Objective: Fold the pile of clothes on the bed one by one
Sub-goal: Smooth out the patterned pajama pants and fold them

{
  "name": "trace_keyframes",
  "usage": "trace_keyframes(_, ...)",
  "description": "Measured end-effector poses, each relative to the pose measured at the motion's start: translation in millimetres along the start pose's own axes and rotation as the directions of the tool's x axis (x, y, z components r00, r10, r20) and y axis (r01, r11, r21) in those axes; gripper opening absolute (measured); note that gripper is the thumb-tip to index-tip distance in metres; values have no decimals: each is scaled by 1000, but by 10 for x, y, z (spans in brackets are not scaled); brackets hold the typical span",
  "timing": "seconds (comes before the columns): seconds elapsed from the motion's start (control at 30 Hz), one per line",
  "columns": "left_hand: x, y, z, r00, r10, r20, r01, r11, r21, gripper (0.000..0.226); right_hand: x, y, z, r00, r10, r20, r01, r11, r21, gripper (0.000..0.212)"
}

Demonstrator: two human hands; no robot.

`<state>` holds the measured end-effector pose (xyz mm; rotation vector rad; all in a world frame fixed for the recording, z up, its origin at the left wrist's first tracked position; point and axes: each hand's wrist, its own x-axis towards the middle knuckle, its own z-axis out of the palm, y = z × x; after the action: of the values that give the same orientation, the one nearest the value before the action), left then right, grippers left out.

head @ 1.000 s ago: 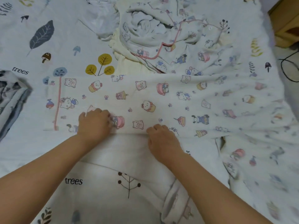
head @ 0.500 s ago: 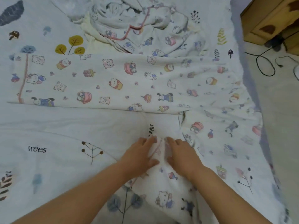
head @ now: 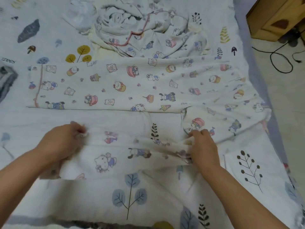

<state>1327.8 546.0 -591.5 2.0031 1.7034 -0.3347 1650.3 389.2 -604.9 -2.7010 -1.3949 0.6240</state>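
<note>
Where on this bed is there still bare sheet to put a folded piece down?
Bare sheet lies at the far left, between the crumpled pile and the dark folded cloth. More lies near, below the leg held by the left hand and right hand. The middle is crowded by the spread pyjama trousers.

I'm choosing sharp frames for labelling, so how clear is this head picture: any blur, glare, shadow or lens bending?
Head view: soft, even light, no glare, only faint shadows. The left hand and the pajama leg it grips are motion-smeared; the right hand is slightly crisper. The spread pajama leg reads clearly. Wide-angle bending curves the bed edge at right.
</note>
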Motion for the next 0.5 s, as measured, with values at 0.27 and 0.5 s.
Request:
trace_keyframes(0.27,71,-252,207,994,-108,-11,108,974,201,49,46,-331,233,976,-211,52,216,966,-142,52)
trace_keyframes(0.5,302,-237,522,976,208,-60,-193,962,192,59,98,-443,328,952,-247,180,289,920,-267,27)
